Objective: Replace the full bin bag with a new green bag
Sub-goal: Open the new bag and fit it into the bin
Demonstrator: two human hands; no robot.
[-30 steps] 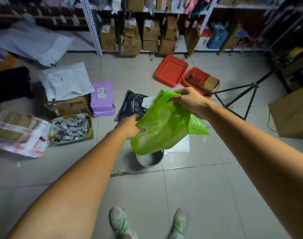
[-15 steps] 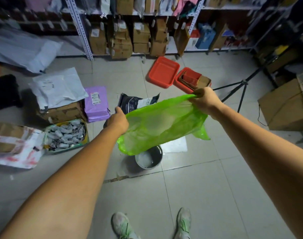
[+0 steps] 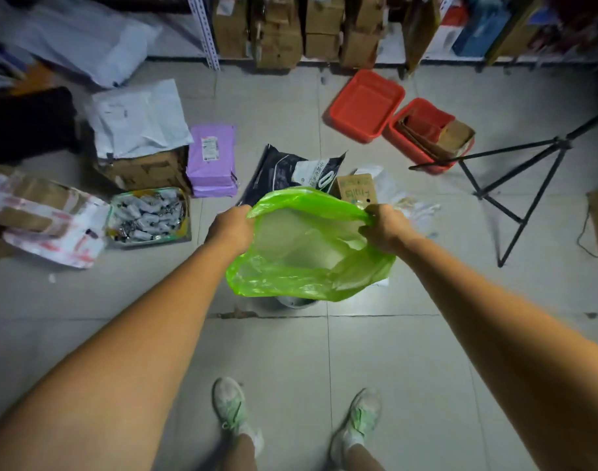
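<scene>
A thin green bag hangs in the air with its mouth spread open towards me. My left hand grips the left side of its rim and my right hand grips the right side. Directly under the bag stands a small grey bin on the tiled floor; only a sliver of its rim shows below the plastic. Just beyond the bag lies a white bag with a brown carton in it.
Two red trays sit at the back right beside a black tripod. Cardboard boxes, a purple parcel, a dark mailer and a tray of small packets crowd the left. Shelving lines the back wall.
Both hands have come lower and nearer to each other, and the bag's mouth now gapes open over the bin. The camera has tilted down.
</scene>
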